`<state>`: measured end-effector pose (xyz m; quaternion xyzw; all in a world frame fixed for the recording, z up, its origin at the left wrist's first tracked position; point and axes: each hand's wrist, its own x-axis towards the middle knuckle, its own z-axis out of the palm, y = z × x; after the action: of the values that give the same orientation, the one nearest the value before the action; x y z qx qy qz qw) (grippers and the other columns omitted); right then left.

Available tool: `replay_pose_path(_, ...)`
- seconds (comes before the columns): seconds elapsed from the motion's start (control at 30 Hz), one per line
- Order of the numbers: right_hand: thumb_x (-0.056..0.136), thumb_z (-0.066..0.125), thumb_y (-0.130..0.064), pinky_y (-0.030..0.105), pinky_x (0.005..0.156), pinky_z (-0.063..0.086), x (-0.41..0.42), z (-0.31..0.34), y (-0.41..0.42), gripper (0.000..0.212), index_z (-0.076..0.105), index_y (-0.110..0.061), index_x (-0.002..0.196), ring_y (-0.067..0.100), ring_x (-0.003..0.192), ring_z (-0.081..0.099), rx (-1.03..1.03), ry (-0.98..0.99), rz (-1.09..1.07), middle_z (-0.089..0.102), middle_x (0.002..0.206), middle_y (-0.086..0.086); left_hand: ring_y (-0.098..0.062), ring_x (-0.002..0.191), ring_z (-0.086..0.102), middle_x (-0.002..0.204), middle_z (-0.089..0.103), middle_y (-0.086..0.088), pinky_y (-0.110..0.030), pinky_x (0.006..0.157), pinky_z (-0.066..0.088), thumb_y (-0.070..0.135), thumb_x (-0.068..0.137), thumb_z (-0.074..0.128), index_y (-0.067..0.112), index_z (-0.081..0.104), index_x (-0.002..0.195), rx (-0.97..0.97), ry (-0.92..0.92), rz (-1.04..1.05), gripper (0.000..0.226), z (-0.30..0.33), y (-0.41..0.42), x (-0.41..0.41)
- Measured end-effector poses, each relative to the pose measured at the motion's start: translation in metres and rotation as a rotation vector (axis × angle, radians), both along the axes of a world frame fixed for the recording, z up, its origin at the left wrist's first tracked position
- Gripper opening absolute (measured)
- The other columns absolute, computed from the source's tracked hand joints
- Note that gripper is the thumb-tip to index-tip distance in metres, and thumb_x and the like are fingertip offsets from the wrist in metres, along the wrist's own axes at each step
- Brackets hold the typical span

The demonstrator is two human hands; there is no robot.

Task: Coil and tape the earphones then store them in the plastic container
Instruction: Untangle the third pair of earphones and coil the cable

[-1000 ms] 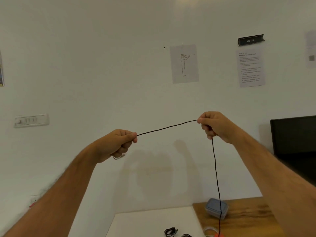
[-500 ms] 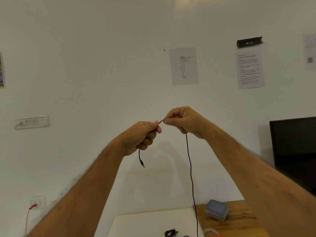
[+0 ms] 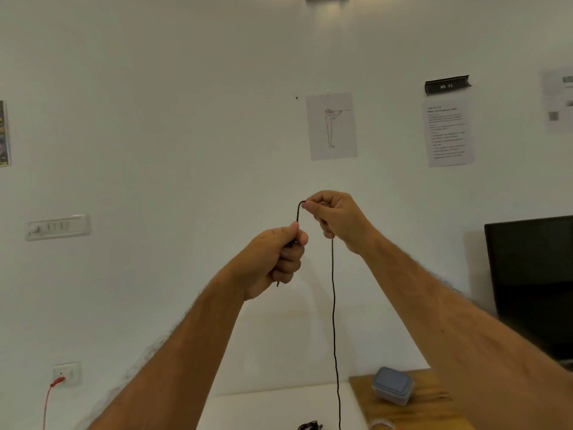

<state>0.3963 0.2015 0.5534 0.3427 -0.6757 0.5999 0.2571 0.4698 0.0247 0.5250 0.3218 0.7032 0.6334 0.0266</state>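
Observation:
I hold a thin black earphone cable (image 3: 334, 305) up in front of the white wall. My left hand (image 3: 276, 259) is closed around one end of it, with the plug tip poking out below the fist. My right hand (image 3: 335, 218) pinches the cable just above and to the right, so a short arc of cable joins the two hands. From my right hand the cable hangs straight down past the frame's bottom edge. The plastic container (image 3: 393, 385), clear with a grey-blue lid on, sits on the wooden table (image 3: 434, 411) at the lower right.
A white table (image 3: 263, 411) adjoins the wooden one, with a coiled black earphone bundle (image 3: 310, 426) at the bottom edge. A roll of tape (image 3: 378, 425) peeks in beside it. A black monitor (image 3: 533, 280) stands at right. A red plug (image 3: 57, 381) sits in a wall socket.
My hands have come together from a wide, taut stretch of cable; now only a short arc runs between them. My left hand has drawn the plug end almost fully into its fist.

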Motion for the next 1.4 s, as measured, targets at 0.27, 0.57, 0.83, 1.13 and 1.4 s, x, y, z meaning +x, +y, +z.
replay_pose_path(0.27, 0.094, 0.064, -0.015, 0.031, 0.059, 0.055, -0.004, 0.007, -0.008, 0.016, 0.066, 0.0, 0.09, 0.018, 0.059, 0.064, 0.065, 0.033, -0.095, 0.065, 0.068, 0.009, -0.007, 0.047, 0.02, 0.055, 0.034, 0.007, -0.021, 0.043, 0.012, 0.022, 0.105, 0.027, 0.012, 0.06, 0.098, -0.014, 0.125, 0.036, 0.035, 0.024, 0.015, 0.01)
replay_pose_path(0.57, 0.091, 0.061, -0.009, 0.009, 0.05, 0.041, -0.004, 0.07, -0.006, 0.022, 0.063, -0.01, 0.069, -0.003, 0.043, 0.056, 0.255, 0.279, -0.399, 0.062, 0.057, -0.003, -0.007, 0.047, 0.019, 0.056, 0.033, 0.008, -0.022, 0.044, 0.01, 0.024, 0.105, 0.031, 0.015, 0.057, 0.094, 0.044, 0.262, 0.114, 0.03, 0.064, 0.015, 0.015)
replay_pose_path(0.83, 0.079, 0.057, -0.003, 0.037, 0.06, 0.05, -0.008, 0.068, -0.017, 0.013, 0.064, 0.002, 0.069, 0.021, 0.064, 0.057, 0.234, 0.184, -0.327, 0.066, 0.073, 0.024, -0.007, 0.047, 0.022, 0.057, 0.033, 0.007, -0.019, 0.043, 0.017, 0.03, 0.107, 0.029, 0.015, 0.056, 0.097, 0.041, 0.259, 0.056, 0.032, 0.055, 0.029, 0.004)
replay_pose_path(1.13, 0.098, 0.054, -0.014, 0.04, 0.067, 0.058, -0.004, -0.006, -0.058, 0.02, 0.067, -0.005, 0.086, 0.02, 0.061, 0.065, 0.284, -0.065, 0.044, 0.067, 0.074, 0.013, -0.007, 0.046, 0.027, 0.057, 0.039, 0.005, -0.02, 0.042, 0.022, 0.029, 0.107, 0.031, 0.015, 0.058, 0.097, 0.176, 0.442, 0.237, 0.033, 0.069, 0.024, -0.006)
replay_pose_path(1.4, 0.103, 0.048, -0.023, 0.033, 0.061, 0.055, 0.011, -0.038, -0.066, 0.027, 0.069, -0.006, 0.1, 0.013, 0.052, 0.051, 0.372, -0.128, 0.046, 0.056, 0.064, 0.003, -0.007, 0.058, 0.047, 0.071, 0.054, 0.001, -0.018, 0.051, 0.038, 0.019, 0.106, 0.034, 0.011, 0.059, 0.113, 0.097, 0.559, 0.487, 0.028, 0.062, -0.005, -0.034)
